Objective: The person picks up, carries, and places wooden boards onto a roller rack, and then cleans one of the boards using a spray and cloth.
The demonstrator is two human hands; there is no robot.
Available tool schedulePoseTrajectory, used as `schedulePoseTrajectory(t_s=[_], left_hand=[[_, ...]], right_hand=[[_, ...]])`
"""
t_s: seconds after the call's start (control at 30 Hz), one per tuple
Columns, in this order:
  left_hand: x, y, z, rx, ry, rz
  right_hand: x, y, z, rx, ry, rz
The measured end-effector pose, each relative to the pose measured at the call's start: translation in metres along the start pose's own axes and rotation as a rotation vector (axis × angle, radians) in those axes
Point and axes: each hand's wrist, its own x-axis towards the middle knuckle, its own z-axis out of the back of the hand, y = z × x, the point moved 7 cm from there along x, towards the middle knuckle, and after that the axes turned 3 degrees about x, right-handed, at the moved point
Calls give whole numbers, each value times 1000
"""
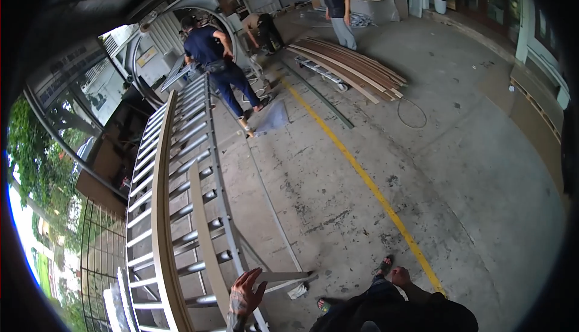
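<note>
My left hand [246, 293] is at the near end of a long roller conveyor [226, 217], over its right side rail. Its fingers are stretched out and the thumb stands apart; nothing is in it. Beside that hand, a narrow beige strip [204, 229] lies lengthwise on the rollers. Farther left, a longer beige board [161, 211] runs along most of the conveyor. My right hand [400, 276] hangs low beside my dark clothing, away from the conveyor and above the floor. Its fingers are turned from view, so I cannot make out their pose.
At the conveyor's far end a person [208, 48] stands facing a large ring-shaped machine [137, 60]. Another person [263, 29] bends down behind; a third [338, 6] stands near stacked brown strips [350, 66] on a low cart. A yellow line [356, 166] crosses the concrete floor.
</note>
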Motion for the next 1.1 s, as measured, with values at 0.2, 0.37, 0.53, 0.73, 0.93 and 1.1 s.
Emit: schedulePoseTrajectory(t_s=[0.2, 0.37, 0.53, 0.73, 0.93, 1.1], left_hand=[[127, -138, -91, -127, 93, -171], [192, -184, -212, -250, 350, -176], [152, -48, -391, -251, 715, 374], [100, 15, -484, -156, 1192, 1136], [321, -50, -575, -489, 1158, 1029], [676, -198, -606, -362, 479, 34]], right_hand=[[62, -110, 66, 140, -66, -205], [114, -175, 144, 390, -178, -244], [185, -154, 206, 190, -201, -285], [266, -205, 234, 288, -208, -478], [316, -247, 284, 649, 42, -922], [414, -257, 361, 835, -146, -922]])
